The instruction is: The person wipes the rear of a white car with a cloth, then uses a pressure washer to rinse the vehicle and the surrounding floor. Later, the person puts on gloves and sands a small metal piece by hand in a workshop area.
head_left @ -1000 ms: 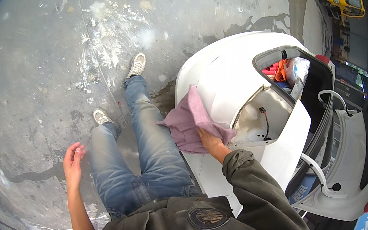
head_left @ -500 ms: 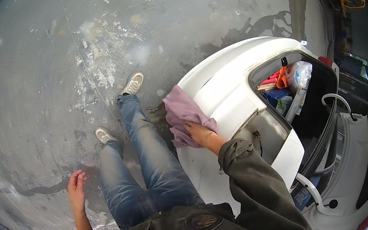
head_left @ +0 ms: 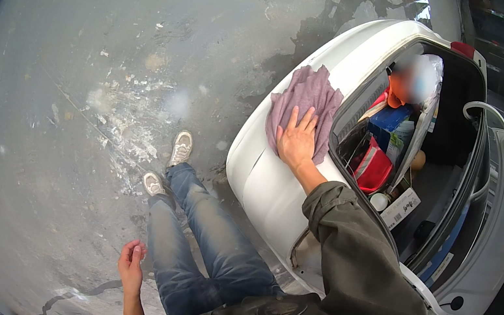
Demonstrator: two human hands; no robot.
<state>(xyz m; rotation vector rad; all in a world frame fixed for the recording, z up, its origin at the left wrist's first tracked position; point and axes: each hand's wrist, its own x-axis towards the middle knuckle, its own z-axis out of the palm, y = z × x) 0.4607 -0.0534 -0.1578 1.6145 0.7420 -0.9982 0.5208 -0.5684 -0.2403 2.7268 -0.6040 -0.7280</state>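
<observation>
Over the white rear bodywork of a car, just beside the rim of the open trunk, a mauve cloth lies rumpled under the person's right hand. That hand is flat, its fingers spread over the folds, seemingly pressing rather than pinching; whether any part of the palm meets bare paint cannot be told. The left hand hangs well apart from the car above the floor, fingers loosely bent and nothing visible in it. Because the cloth is bunched and not gripped, a sideways push could let it slip from under the palm, leaving skin on the panel. Grit caught in the folds, if there is any, could scratch the white finish under pressure. The cloth's edge comes close to the opening, so a loose corner could drop over the rim and snag on the red container or the blue box inside. Lower down, the right sleeve passes by a recess in the bodywork, whose edge could catch the fabric. Reaching out one-armed could also upset balance, were a shoe to slide on the stained floor.
</observation>
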